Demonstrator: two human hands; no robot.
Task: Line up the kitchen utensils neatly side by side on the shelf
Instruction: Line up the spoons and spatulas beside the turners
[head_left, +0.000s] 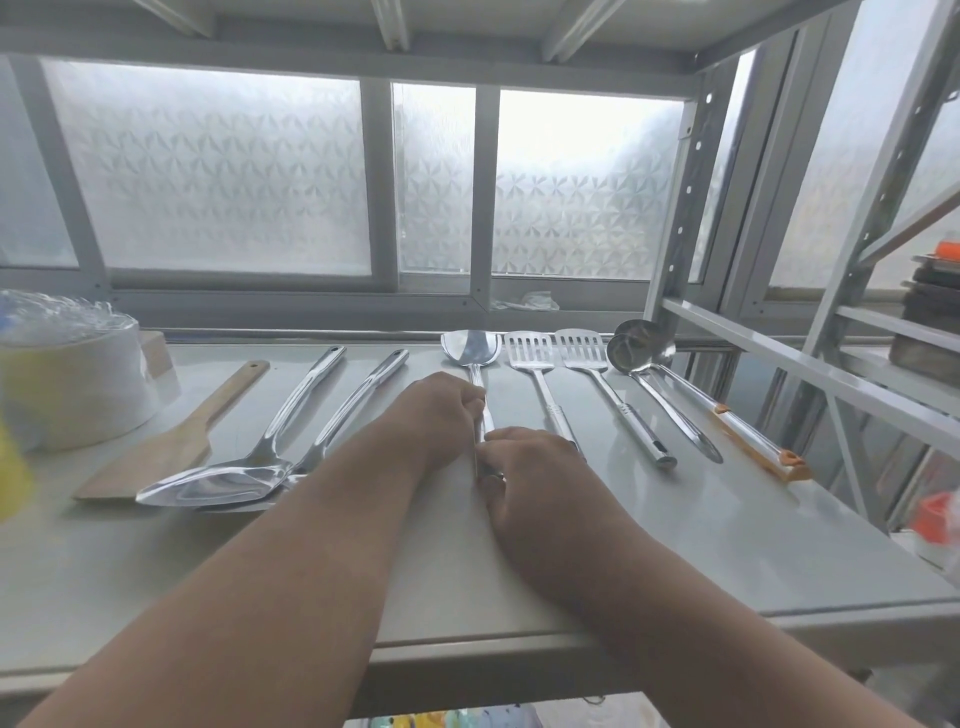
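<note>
Step in hand: both hands, left (447, 410) and right (524, 467), gripped turner (471, 347) handle, straightening it at 12 o'clock. Next, likely: turn 3 reversed utensils at 10 o'clock.

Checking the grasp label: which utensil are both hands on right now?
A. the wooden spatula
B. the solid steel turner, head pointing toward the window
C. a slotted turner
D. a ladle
B: the left hand and the right hand both grip the handle of the solid steel turner; the wooden spatula, slotted turners and ladles lie untouched.

Glossy metal turner (471, 347) — matt wooden spatula (171, 447).
</note>
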